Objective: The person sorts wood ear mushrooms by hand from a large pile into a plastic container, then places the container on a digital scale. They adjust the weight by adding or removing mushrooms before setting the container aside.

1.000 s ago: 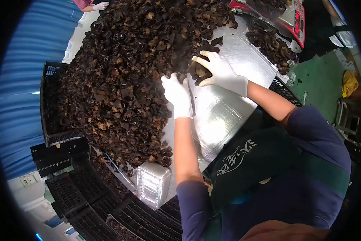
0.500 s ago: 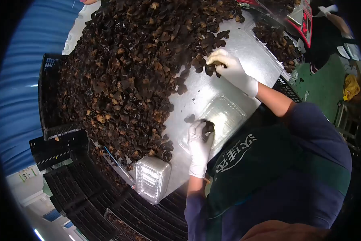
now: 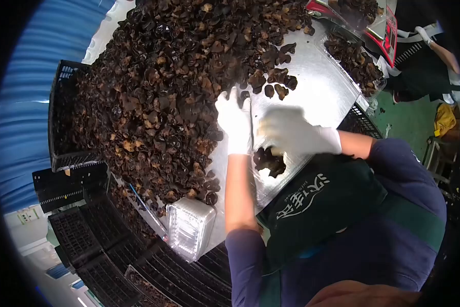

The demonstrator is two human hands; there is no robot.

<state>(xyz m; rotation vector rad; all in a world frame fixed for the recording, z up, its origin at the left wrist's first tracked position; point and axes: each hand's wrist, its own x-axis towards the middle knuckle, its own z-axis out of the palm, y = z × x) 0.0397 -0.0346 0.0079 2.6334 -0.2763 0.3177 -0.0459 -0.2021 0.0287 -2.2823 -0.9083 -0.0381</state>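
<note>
Seen from the head view, the left hand [image 3: 233, 123] lies flat against the edge of the mushroom pile [image 3: 163, 92] on the counter [image 3: 319, 89], its grip wide and holding nothing visible. The right hand [image 3: 296, 134] is blurred, so its grip cannot be told. A dark mushroom clump [image 3: 269, 161] sits just beneath it, near the counter's front edge. A hasty sweep could well knock loose pieces off that edge.

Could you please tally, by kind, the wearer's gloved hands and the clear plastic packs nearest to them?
White-gloved hands: 2, the left hand and the blurred right hand
Single packs: 1, the open clear pack holding mushrooms
Pack stacks: 1, the stack of clear packs at the edge of the table
Total: 4
</note>
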